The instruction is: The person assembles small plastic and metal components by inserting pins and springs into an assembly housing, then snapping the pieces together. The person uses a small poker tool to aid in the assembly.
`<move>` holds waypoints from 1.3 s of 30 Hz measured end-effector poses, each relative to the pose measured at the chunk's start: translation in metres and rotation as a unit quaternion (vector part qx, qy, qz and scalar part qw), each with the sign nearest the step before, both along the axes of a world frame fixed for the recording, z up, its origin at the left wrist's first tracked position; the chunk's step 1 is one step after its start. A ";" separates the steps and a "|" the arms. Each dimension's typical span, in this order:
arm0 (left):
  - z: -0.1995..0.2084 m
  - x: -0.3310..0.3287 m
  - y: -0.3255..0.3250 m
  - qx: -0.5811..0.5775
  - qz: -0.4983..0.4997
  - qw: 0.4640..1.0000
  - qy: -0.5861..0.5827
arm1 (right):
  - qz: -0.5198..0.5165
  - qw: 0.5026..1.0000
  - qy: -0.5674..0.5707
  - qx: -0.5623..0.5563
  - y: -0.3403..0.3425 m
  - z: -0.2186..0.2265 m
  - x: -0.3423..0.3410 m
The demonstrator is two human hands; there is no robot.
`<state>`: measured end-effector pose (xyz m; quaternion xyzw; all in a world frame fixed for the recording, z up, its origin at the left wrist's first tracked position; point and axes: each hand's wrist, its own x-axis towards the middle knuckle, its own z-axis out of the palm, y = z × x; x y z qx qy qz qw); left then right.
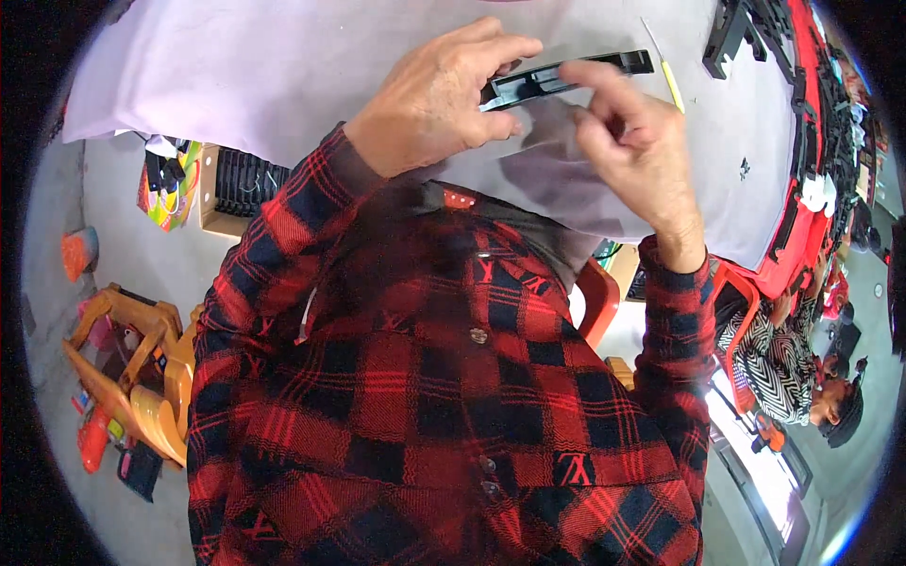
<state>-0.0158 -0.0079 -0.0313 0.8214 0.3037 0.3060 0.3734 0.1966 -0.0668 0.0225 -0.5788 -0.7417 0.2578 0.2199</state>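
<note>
My left hand (429,99) is closed round the left end of a long, narrow black plastic piece (533,87), its fingers above and thumb below. The piece has a shallow channel with a shiny inside and is held level above the cloth-covered table. My right hand (637,137), slightly blurred, is over the piece's right half. Its index fingertip overlaps the upper edge, though whether it touches cannot be made out. The thumb stands apart below, and the other fingers curl in. A thin tool with a yellow handle (672,87) lies right of the piece.
Pale cloth (283,66) covers the table. Black plastic parts (731,42) lie at the far right, small dark bits (745,168) nearer. More black parts lie along a red surface (793,255). An open box of black parts (241,189) stands lower left. Another person (779,363) sits at right.
</note>
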 end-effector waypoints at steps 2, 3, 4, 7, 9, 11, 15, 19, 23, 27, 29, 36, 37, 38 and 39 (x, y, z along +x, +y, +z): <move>0.000 0.000 -0.002 -0.008 0.005 1.000 0.000 | 0.061 0.992 -0.082 0.068 0.005 0.001 -0.009; -0.003 0.000 -0.003 -0.008 0.007 1.000 -0.005 | 0.104 0.983 -0.128 0.077 0.007 0.000 -0.011; -0.004 0.001 -0.003 -0.008 0.010 1.000 -0.009 | 0.148 0.970 -0.173 0.086 0.009 0.000 -0.012; -0.006 0.001 -0.003 0.002 0.014 1.000 -0.015 | 0.181 0.944 -0.259 0.092 0.014 0.003 -0.015; -0.003 -0.003 -0.006 0.010 0.025 1.000 -0.013 | 0.194 0.930 -0.295 0.100 0.014 0.007 -0.022; -0.007 -0.002 -0.004 0.013 0.030 0.999 -0.015 | 0.182 0.908 -0.359 0.113 0.012 0.005 -0.025; -0.011 0.002 -0.004 0.017 0.038 0.999 -0.024 | 0.179 0.891 -0.399 0.118 0.008 0.009 -0.031; -0.012 0.002 -0.009 0.037 0.052 0.998 -0.019 | 0.178 0.882 -0.414 0.135 0.006 0.006 -0.035; -0.014 0.002 -0.009 0.071 0.064 0.995 -0.017 | 0.175 0.871 -0.438 0.135 0.006 0.007 -0.041; -0.013 0.002 -0.011 0.053 0.073 0.996 -0.024 | 0.148 0.876 -0.435 0.144 0.007 0.007 -0.045; -0.009 0.003 -0.011 0.040 0.069 0.997 -0.015 | 0.149 0.873 -0.441 0.147 0.008 0.007 -0.043; 0.001 0.006 -0.013 0.020 0.068 0.997 -0.019 | 0.125 0.850 -0.498 0.119 0.010 0.021 -0.047; 0.002 0.004 -0.014 0.025 0.064 0.998 -0.014 | 0.141 0.843 -0.505 0.123 0.010 0.023 -0.049; 0.002 0.003 -0.015 0.028 0.060 0.998 -0.009 | 0.155 0.835 -0.513 0.127 0.010 0.025 -0.051; 0.004 0.002 -0.016 0.019 0.054 0.998 0.016 | 0.144 0.839 -0.509 0.129 0.008 0.021 -0.051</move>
